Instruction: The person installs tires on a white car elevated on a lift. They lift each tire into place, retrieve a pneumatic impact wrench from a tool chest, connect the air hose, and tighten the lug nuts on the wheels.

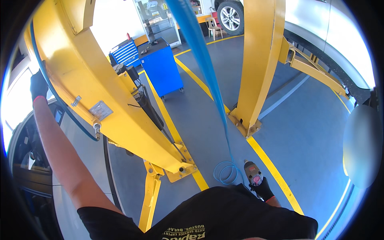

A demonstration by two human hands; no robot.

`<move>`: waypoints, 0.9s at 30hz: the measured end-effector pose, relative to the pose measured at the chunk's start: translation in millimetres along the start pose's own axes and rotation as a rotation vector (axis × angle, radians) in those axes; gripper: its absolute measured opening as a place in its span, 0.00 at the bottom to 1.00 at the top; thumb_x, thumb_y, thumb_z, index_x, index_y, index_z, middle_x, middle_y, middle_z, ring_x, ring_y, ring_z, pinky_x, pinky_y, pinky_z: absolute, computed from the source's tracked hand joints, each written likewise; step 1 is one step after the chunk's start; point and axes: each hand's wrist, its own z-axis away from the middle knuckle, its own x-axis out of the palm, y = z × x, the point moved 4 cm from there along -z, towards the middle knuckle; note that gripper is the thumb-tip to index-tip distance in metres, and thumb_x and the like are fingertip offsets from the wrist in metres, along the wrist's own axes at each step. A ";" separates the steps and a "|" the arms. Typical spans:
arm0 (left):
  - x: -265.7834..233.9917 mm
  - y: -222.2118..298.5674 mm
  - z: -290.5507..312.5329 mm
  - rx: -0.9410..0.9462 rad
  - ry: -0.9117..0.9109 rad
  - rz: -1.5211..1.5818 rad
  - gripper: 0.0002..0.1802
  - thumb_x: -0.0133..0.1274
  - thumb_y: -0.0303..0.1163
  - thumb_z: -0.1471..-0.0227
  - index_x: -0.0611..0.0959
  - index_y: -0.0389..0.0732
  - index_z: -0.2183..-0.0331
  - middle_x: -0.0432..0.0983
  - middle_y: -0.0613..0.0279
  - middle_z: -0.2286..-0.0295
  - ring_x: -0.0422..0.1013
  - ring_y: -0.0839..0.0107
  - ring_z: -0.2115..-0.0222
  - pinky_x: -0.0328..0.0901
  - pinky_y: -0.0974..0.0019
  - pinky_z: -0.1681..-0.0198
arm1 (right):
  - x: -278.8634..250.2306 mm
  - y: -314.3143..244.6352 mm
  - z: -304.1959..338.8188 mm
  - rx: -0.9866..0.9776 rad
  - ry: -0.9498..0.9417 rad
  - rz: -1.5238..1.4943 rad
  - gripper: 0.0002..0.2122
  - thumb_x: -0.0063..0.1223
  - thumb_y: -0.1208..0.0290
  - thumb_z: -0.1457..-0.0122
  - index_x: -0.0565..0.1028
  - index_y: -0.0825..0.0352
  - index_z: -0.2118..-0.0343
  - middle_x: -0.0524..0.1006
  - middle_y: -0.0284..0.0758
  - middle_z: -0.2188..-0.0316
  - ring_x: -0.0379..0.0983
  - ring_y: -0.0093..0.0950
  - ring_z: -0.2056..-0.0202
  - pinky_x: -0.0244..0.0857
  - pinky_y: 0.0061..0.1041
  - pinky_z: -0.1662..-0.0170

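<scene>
My right hand, in a black glove, is closed round the grip of an impact wrench low beside my body. The tool has a dark, rounded body and points away from me. A blue air hose drops from overhead to a loose coil on the floor next to the wrench. My left arm stretches up and forward; its black-gloved hand is at the outer edge of a yellow lift post, close to a dark hose. The fingers of that hand are mostly hidden.
Another yellow lift post stands to the right, its arm under a silver car. A dark-windowed car is close on my left. Ahead are a blue tool cabinet and a white chair. Yellow lines cross the grey floor.
</scene>
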 end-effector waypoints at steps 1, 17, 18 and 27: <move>3.8 9.5 -5.7 0.016 -0.124 0.023 0.20 0.45 0.42 0.31 0.84 0.43 0.49 0.84 0.48 0.65 0.81 0.52 0.62 0.72 0.50 0.59 | -8.3 -2.4 -6.0 -0.023 0.027 -0.001 0.20 0.72 0.68 0.52 0.81 0.68 0.55 0.85 0.40 0.63 0.84 0.36 0.58 0.76 0.34 0.56; 39.4 -90.0 -37.3 -0.442 -0.316 1.602 0.14 0.50 0.41 0.32 0.81 0.42 0.54 0.82 0.62 0.64 0.79 0.71 0.61 0.73 0.69 0.52 | -46.2 -101.0 -29.2 -0.453 0.057 0.155 0.27 0.73 0.58 0.52 0.79 0.60 0.48 0.85 0.43 0.61 0.83 0.44 0.59 0.75 0.40 0.55; 22.3 -102.7 -55.2 -0.426 -0.387 1.722 0.13 0.49 0.38 0.31 0.81 0.41 0.54 0.82 0.61 0.62 0.78 0.72 0.61 0.72 0.70 0.51 | -42.8 -104.3 -30.0 -0.444 0.066 0.207 0.30 0.73 0.58 0.54 0.78 0.60 0.46 0.85 0.44 0.62 0.83 0.45 0.59 0.75 0.41 0.55; 20.5 -79.7 9.0 -0.370 -0.314 1.332 0.29 0.42 0.54 0.32 0.81 0.43 0.46 0.81 0.54 0.59 0.75 0.64 0.52 0.68 0.58 0.45 | -51.5 -127.4 -21.1 -0.725 0.095 -0.035 0.29 0.71 0.61 0.53 0.77 0.67 0.47 0.84 0.47 0.61 0.81 0.49 0.58 0.75 0.39 0.54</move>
